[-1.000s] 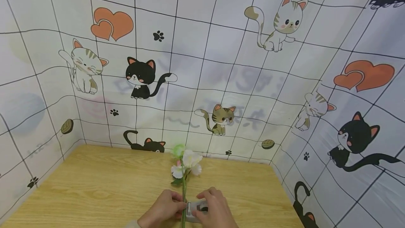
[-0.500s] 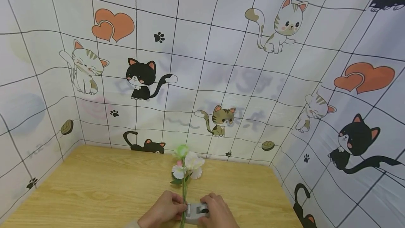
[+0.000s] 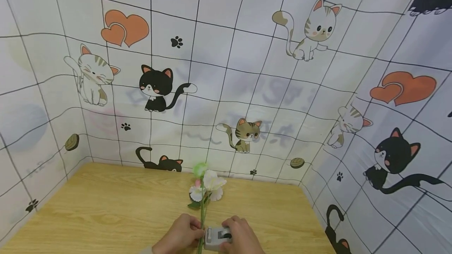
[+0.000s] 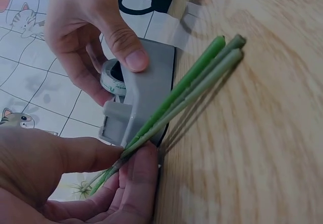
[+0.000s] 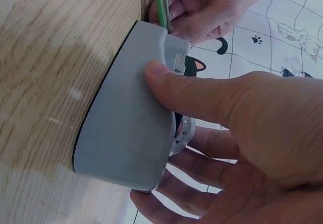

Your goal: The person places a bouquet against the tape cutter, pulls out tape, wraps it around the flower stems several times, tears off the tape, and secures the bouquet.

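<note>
My left hand (image 3: 180, 232) pinches a small bunch of artificial flowers by its green stems (image 4: 186, 90) between thumb and fingers. White, pale green and pink blooms (image 3: 212, 181) point toward the back wall. Close beside the stems, on their right, a grey tape dispenser (image 3: 212, 239) stands on the table. My right hand (image 3: 241, 236) grips its right end, the thumb along one side and the fingers round the other in the right wrist view. A roll of clear tape (image 4: 113, 77) sits in the dispenser. Loose stem ends stick out past my left fingers in the left wrist view.
The wood-grain table (image 3: 116, 207) extends to the left and right of the hands. Behind it and at both sides hangs a white gridded cloth (image 3: 212, 69) printed with cats, hearts and paw prints.
My right hand has slid back from over the dispenser's middle to its right end, uncovering the tape roll. My left hand keeps its pinch on the stems, almost unmoved.
</note>
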A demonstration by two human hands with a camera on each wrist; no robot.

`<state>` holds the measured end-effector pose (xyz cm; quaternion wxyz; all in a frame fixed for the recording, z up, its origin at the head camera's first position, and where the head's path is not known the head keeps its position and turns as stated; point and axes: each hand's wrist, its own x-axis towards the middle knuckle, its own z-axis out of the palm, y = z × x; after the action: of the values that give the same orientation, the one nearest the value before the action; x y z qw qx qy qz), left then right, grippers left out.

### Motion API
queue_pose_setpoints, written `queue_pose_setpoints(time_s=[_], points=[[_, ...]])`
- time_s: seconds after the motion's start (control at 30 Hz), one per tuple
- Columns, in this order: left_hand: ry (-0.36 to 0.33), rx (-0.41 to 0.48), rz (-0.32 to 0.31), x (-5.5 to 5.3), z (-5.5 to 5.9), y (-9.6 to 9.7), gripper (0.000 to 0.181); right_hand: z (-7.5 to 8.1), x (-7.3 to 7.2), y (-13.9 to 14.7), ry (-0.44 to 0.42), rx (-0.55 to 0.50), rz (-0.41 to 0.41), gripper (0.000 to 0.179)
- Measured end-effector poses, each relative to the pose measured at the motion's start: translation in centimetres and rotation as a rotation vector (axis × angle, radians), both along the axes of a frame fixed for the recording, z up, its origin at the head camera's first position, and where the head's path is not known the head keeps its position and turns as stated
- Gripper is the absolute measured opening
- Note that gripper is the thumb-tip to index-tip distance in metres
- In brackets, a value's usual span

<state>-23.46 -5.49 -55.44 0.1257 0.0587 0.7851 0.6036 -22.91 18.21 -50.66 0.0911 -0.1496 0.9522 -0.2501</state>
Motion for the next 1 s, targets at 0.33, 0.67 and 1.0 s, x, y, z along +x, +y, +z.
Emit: queue_pose_setpoints(time_s=[0.33,0.67,1.0], points=[[-0.096,0.096,-0.049,-0.2,1.0,-1.4,0.017,0.3,0.4,0.0,0.014,0.007,-0.011,0.051],[-0.015,0.159,-0.071,0.3,2.4,-2.7,0.028,0.0,0.6,-0.2,0.034,-0.009,-0.023,0.056],[-0.031,0.239,-0.039,0.7,3.7,-3.0,0.029,1.5,2.1,-1.5,0.096,-0.314,0.035,0.03]])
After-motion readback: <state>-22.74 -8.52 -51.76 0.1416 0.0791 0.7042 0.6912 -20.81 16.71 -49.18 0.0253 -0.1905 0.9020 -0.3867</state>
